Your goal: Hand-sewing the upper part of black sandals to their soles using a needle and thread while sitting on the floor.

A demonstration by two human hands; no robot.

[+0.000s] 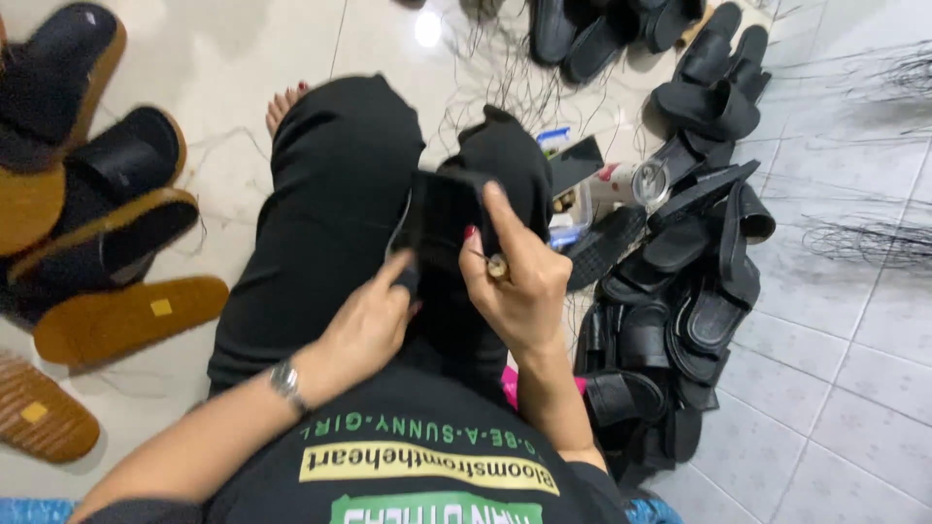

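Head view: my left hand [374,315] pinches the black sandal [442,218] over my lap, while my right hand [519,281] grips its other edge, a small tool [497,266] tucked between fingers. I'd keep it steady and work close.

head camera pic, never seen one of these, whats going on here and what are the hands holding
The picture comes from one camera worn on a person's head, looking down at their own lap, so you see their arms from above. There is no machine. The person sits on a pale tiled floor in black trousers.

Both hands hold one black sandal piece above the knees. The left hand, with a wristwatch on its wrist, pinches its lower edge; the right hand grips the right side, fingers laid along it, and also holds a small brownish object too small to identify.

To the right lies a pile of black sandals. To the left lie tan-soled sandals.
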